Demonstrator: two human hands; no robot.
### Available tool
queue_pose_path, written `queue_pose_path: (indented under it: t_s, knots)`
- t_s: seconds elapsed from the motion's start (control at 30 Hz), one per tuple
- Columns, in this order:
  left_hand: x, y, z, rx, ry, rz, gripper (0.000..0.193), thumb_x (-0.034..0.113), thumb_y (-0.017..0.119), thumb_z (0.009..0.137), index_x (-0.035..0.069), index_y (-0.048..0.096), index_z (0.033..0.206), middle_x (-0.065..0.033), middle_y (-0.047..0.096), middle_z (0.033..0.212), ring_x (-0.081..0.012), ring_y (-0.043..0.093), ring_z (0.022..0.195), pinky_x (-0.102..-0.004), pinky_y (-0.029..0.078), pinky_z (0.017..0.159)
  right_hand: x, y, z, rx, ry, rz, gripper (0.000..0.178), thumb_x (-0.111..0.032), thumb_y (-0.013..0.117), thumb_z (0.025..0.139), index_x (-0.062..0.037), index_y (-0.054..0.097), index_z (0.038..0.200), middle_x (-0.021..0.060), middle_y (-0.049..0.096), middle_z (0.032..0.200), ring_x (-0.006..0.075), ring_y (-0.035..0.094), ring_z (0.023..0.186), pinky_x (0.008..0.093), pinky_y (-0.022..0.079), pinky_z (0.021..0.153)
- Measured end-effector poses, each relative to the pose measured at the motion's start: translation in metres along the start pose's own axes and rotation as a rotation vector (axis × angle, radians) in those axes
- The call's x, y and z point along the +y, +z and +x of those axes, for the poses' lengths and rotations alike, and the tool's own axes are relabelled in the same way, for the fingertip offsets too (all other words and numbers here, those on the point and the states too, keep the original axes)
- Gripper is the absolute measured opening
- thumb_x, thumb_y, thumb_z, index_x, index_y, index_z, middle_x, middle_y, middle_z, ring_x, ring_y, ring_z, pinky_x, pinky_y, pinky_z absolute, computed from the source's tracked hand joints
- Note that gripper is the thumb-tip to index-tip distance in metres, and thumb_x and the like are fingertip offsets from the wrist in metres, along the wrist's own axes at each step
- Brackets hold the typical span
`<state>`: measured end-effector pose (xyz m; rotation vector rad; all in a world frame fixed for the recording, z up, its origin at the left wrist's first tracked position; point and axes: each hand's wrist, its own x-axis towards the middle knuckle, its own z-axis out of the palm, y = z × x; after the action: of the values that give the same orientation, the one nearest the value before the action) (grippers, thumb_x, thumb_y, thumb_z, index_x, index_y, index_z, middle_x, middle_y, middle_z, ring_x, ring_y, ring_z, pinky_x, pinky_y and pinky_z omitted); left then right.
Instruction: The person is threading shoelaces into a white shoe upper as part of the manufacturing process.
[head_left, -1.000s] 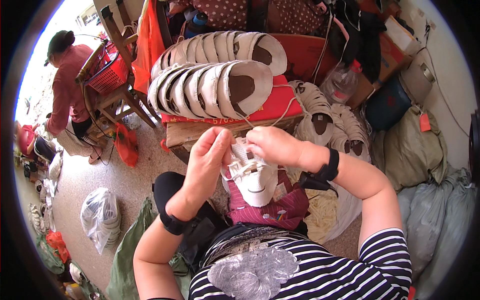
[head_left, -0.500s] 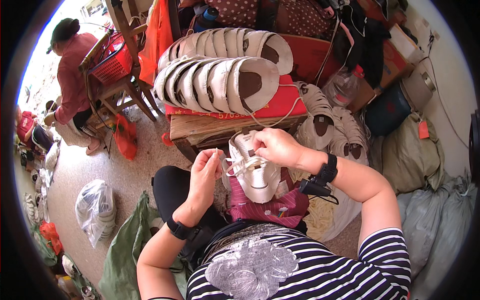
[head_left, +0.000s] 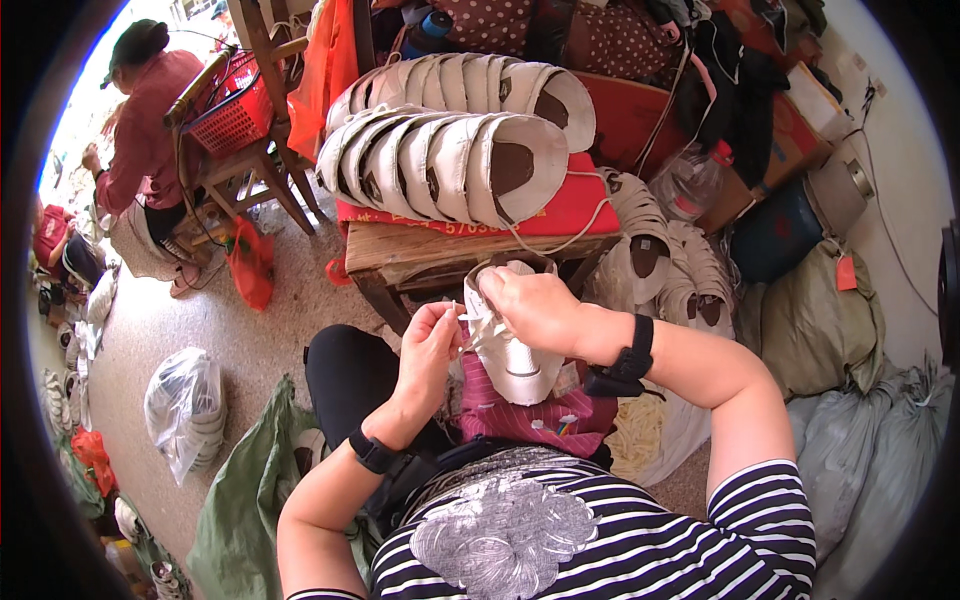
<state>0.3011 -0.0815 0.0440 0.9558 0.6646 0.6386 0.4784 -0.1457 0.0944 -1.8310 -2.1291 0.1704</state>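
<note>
A white shoe upper [head_left: 525, 378] with loose pale laces rests on a maroon striped cloth [head_left: 490, 408] over my lap, toe toward me. Between thumb and fingers, my left hand [head_left: 428, 348] pinches a white shoelace [head_left: 466, 317] at the upper's left side. My right hand [head_left: 540, 312] lies over the eyelet area, its fingers curled and pressed together against the upper. Whatever its fingertips grip is hidden beneath them.
Stacked white uppers [head_left: 435, 165] lie on a red-covered wooden stool [head_left: 400, 255] ahead. More stacks [head_left: 645, 240] and pale laces [head_left: 638, 435] sit to the right, near tied sacks [head_left: 880, 430]. A bagged bundle [head_left: 187, 410] is at left. Another person [head_left: 150, 120] sits at far left.
My right hand has slid left and toward me, covering more of the upper's opening. My left hand has moved right, closer to the upper, still pinching lace. The seated person's arm has risen.
</note>
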Motion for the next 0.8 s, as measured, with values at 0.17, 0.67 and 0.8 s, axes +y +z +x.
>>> queue_pose_path:
  t_s: [0.17, 0.67, 0.8]
  knots:
    - [-0.003, 0.005, -0.002, -0.026, 0.012, 0.019, 0.012, 0.014, 0.052, 0.1, 0.004, 0.056, 0.105, 0.0037, 0.053, 0.074, -0.0038, 0.044, 0.064, -0.0192, 0.037, 0.059, 0.009, 0.002, 0.007, 0.015, 0.105, 0.149, 0.016, -0.004, 0.059, 0.08, -0.0004, 0.055, 0.095, 0.0169, 0.063, 0.088, 0.0297, 0.066, 0.08, 0.0381, 0.054, 0.067]
    - [-0.005, 0.026, 0.018, -0.055, 0.686, 0.929, 0.016, 0.006, 0.071, 0.073, 0.006, 0.058, 0.084, -0.0074, 0.053, 0.079, -0.0271, 0.054, 0.079, -0.039, 0.043, 0.068, -0.104, -0.053, -0.033, 0.058, -0.269, 0.462, 0.022, 0.002, 0.058, 0.079, -0.0036, 0.053, 0.099, 0.0124, 0.057, 0.09, 0.03, 0.062, 0.073, 0.0371, 0.052, 0.06]
    - [0.0, 0.036, 0.023, -0.037, 0.871, 1.079, 0.016, 0.002, 0.072, 0.07, 0.006, 0.06, 0.08, -0.0066, 0.053, 0.076, -0.0256, 0.053, 0.069, -0.036, 0.042, 0.063, -0.091, -0.028, -0.044, -0.065, -0.289, 0.593, 0.019, 0.002, 0.057, 0.079, -0.0031, 0.052, 0.097, 0.0119, 0.055, 0.088, 0.031, 0.061, 0.069, 0.0379, 0.052, 0.056]
